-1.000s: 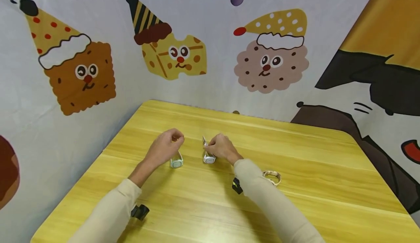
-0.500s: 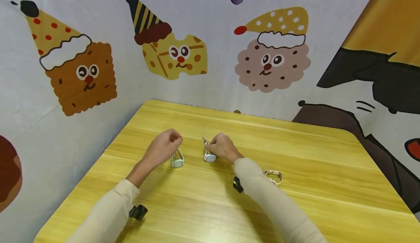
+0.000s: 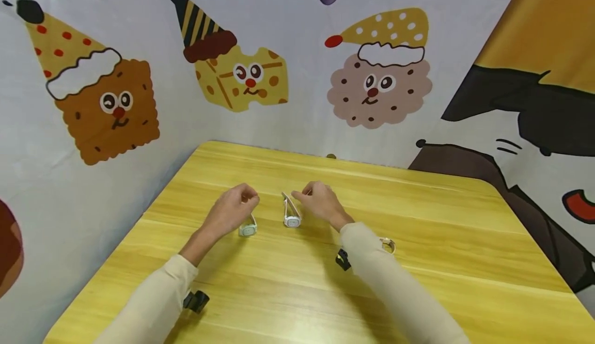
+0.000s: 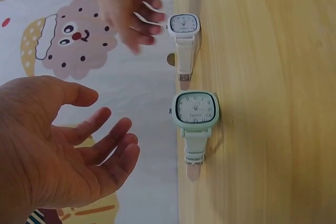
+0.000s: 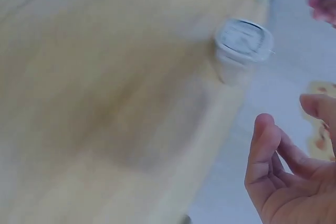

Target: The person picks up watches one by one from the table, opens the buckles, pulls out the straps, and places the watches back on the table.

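Observation:
Side by side on the wooden table stand two watches, a mint-green one (image 3: 248, 230) on the left and a white one (image 3: 292, 222) to its right. Their straps are looped and their square dials face up toward the left wrist camera. My left hand (image 4: 68, 140) hovers beside the mint-green watch with loosely bent fingers, holding nothing. Just right of the white watch is my right hand (image 3: 322, 202); a gap shows between its thumb and fingers (image 5: 262, 145), and it is apart from the strap. The right wrist view is blurred around the white watch.
A third watch or bracelet (image 3: 388, 245), gold and white, lies to the right, partly covered by the right sleeve (image 3: 386, 277). The yellow wooden table (image 3: 279, 292) meets a cloth wall (image 3: 307, 127) printed with cartoon snacks at its back and left edges.
My right hand has let go of the white watch's strap and drawn away to the right. The white watch stays standing. My left hand has hardly moved.

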{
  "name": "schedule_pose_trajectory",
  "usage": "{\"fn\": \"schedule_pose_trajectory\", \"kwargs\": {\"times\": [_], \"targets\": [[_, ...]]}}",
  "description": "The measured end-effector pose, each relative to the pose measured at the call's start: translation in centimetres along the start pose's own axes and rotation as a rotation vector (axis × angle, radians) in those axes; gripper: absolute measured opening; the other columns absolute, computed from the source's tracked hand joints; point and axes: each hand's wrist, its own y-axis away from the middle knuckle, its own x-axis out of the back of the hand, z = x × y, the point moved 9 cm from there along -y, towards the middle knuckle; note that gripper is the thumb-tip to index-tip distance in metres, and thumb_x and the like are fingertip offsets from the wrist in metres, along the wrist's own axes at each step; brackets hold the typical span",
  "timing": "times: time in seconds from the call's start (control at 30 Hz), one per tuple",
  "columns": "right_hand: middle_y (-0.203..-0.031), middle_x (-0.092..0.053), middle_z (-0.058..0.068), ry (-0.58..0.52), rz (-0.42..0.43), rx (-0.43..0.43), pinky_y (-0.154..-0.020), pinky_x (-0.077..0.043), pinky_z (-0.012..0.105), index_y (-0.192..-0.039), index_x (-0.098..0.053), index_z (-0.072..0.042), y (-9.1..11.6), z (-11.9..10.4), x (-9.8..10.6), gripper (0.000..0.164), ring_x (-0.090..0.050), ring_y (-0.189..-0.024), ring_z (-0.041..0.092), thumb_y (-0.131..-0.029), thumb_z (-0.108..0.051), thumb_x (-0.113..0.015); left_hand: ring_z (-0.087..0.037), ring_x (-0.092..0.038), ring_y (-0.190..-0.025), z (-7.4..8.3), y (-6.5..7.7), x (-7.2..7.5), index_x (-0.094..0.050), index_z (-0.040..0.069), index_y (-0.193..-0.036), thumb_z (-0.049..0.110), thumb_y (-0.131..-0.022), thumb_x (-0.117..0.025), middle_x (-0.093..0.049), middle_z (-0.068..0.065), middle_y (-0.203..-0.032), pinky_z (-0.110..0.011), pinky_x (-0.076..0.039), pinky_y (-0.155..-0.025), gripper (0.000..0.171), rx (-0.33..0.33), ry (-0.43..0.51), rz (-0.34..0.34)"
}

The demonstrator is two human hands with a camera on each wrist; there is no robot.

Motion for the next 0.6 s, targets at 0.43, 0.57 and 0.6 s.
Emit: {"fn": "schedule_pose_trajectory", "kwargs": {"times": [0.43,0.57,0.6], "targets": [[-0.104,-0.069,0.009,0.033,0.066,0.026,-0.074,-0.055,0.041,-0.117,-0.071,-0.004,8.9,6.8,12.0,0.029,-0.066,-0.089,0.025,-0.105,-0.027,-0.058,-0.024,-0.065,-0.083,3.1,-0.3,-1.6,-0.071,0.003,-0.11,0.021,-0.105,-0.051,-0.069,-0.01,-0.099,-0.041,-0.054,-0.073,0.027,-0.094,0.097,0.033],[-0.107,-0.068,0.012,0.041,-0.027,0.009,-0.074,-0.056,0.039,-0.118,-0.071,0.003,10.6,10.3,12.0,0.027,-0.064,-0.094,0.029,-0.105,-0.018,-0.06,-0.027,-0.066,-0.091,3.8,-0.4,-2.8,-0.071,0.003,-0.109,0.02,-0.105,-0.051,-0.069,-0.01,-0.102,-0.044,-0.055,-0.078,0.027,-0.106,0.107,0.001],[-0.108,-0.068,0.012,0.04,-0.043,0.008,-0.074,-0.057,0.038,-0.119,-0.071,0.005,10.9,10.9,11.9,0.027,-0.064,-0.095,0.029,-0.104,-0.016,-0.061,-0.027,-0.065,-0.093,3.9,-0.4,-3.2,-0.071,0.003,-0.109,0.02,-0.105,-0.05,-0.07,-0.01,-0.102,-0.045,-0.055,-0.08,0.027,-0.109,0.1,-0.009]]}}
